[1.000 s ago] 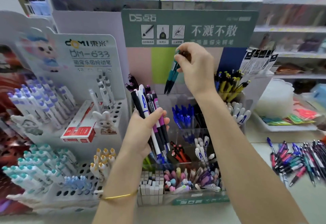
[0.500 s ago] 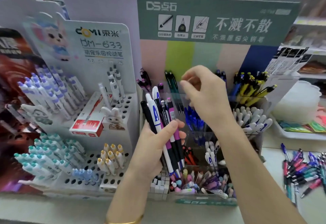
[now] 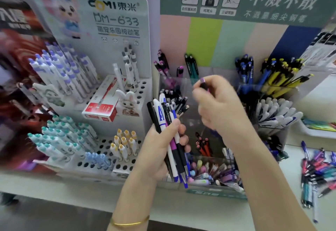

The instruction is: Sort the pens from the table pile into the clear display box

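Over the middle of the clear display box (image 3: 214, 192), the right hand (image 3: 220, 109) is now clamped on something again: thumb and fingertips pinch a dark pen with a purple top (image 3: 203, 83), held upright with its cap showing above the knuckles. A second ago this hand carried two teal pens (image 3: 191, 66) up at the back row; half a second ago it had let them go and its fingers were empty. Those teal pens now stand in the rear compartment, so that drop looks finished and a new pen is in hand. It most likely came out of the bundle, though motion blur hides the handover. Just below and to the left, the left hand (image 3: 160, 150) has its fingers and thumb wrapped round the bundle of pens (image 3: 167, 118), tips pointing down toward the front of the box. The bundle looks a little thinner than before, but it still has white, black, blue and purple barrels. Beyond the right hand, the back-left compartment holds purple-topped pens (image 3: 163, 63), which seems the likely home for the one being carried. Farther out on the table (image 3: 200, 210), at the right edge, the pile (image 3: 320, 169) of mixed pens remains sizeable, so I judge the sorting far from done.
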Tool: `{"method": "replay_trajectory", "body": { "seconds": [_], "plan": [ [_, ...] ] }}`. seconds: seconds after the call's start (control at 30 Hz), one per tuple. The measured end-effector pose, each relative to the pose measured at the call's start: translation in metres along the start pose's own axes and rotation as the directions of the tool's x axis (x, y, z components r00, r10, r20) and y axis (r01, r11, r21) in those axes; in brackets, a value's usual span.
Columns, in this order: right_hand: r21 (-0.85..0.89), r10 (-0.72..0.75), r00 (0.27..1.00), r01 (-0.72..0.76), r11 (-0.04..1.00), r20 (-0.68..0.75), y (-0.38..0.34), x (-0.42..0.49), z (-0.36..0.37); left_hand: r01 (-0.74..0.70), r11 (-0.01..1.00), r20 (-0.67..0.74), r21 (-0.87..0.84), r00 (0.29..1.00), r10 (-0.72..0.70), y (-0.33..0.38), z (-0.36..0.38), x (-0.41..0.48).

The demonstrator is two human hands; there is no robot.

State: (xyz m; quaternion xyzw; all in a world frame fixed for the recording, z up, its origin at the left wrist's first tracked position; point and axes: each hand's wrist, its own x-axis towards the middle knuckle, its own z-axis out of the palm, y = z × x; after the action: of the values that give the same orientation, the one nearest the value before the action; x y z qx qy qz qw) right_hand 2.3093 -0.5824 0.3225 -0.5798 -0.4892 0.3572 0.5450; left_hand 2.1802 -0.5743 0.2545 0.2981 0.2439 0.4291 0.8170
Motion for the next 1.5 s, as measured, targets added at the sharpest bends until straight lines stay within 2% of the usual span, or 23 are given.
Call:
{"method": "replay_trajectory", "body": {
  "seconds": [0.1, 0.3, 0.37, 0.47, 0.57, 0.77, 0.9, 1.03, 1.1, 1.17, 1.27, 1.33, 1.43, 1.5],
  "plan": [
    [-0.097, 0.092, 0.971, -0.072, 0.993, 0.22, -0.001, -0.01, 0.015, -0.024, 0.999, 0.129, -0.023, 0.991, 0.027, -0.006, -0.005, -0.002],
    [-0.172, 0.157, 0.916, -0.098, 0.98, 0.369, -0.005, -0.021, 0.019, 0.026, 0.995, 0.289, -0.097, 0.957, 0.004, -0.006, -0.02, -0.016],
    [-0.248, 0.16, 0.902, -0.061, 0.967, 0.401, -0.003, -0.023, 0.02, 0.025, 0.995, 0.279, -0.095, 0.96, 0.002, -0.008, -0.025, -0.021],
    [-0.395, 0.138, 0.868, 0.071, 0.916, 0.476, 0.001, -0.025, 0.02, 0.038, 0.995, 0.27, -0.095, 0.963, -0.011, -0.015, -0.03, -0.029],
    [-0.485, 0.113, 0.866, 0.161, 0.86, 0.488, 0.011, -0.029, 0.021, 0.073, 0.99, 0.262, -0.118, 0.964, -0.04, -0.019, -0.037, -0.037],
    [-0.596, 0.152, 0.82, 0.26, 0.759, 0.552, 0.021, -0.038, 0.026, 0.084, 0.99, 0.14, -0.11, 0.988, -0.068, -0.017, -0.041, -0.051],
    [-0.588, 0.159, 0.815, 0.252, 0.769, 0.557, 0.018, -0.039, 0.029, 0.139, 0.982, 0.089, -0.129, 0.988, -0.128, -0.014, -0.039, -0.054],
    [-0.475, 0.115, 0.863, 0.156, 0.866, 0.493, 0.018, -0.042, 0.033, 0.148, 0.969, 0.003, -0.199, 0.989, -0.151, -0.01, -0.037, -0.051],
    [-0.324, 0.104, 0.914, 0.031, 0.946, 0.391, 0.018, -0.047, 0.038, 0.099, 0.988, -0.075, -0.119, 0.991, -0.108, -0.007, -0.035, -0.049],
    [-0.221, 0.122, 0.942, -0.052, 0.974, 0.314, 0.016, -0.053, 0.039, 0.018, 0.999, -0.153, -0.034, 0.988, -0.023, -0.004, -0.031, -0.047],
    [-0.443, 0.078, 0.897, 0.138, 0.886, 0.434, 0.015, -0.059, 0.036, -0.082, 0.993, -0.24, 0.087, 0.966, 0.101, 0.003, -0.026, -0.046],
    [-0.547, 0.122, 0.867, 0.19, 0.815, 0.483, 0.018, -0.062, 0.034, -0.11, 0.989, -0.256, 0.099, 0.958, 0.132, 0.005, -0.025, -0.044],
    [-0.606, 0.14, 0.861, 0.219, 0.765, 0.488, 0.021, -0.063, 0.034, -0.112, 0.991, -0.248, 0.076, 0.96, 0.127, 0.003, -0.028, -0.042],
    [-0.598, 0.124, 0.861, 0.232, 0.767, 0.493, 0.022, -0.062, 0.033, -0.101, 0.992, -0.236, 0.072, 0.965, 0.115, 0.001, -0.031, -0.04]
  ]
}}
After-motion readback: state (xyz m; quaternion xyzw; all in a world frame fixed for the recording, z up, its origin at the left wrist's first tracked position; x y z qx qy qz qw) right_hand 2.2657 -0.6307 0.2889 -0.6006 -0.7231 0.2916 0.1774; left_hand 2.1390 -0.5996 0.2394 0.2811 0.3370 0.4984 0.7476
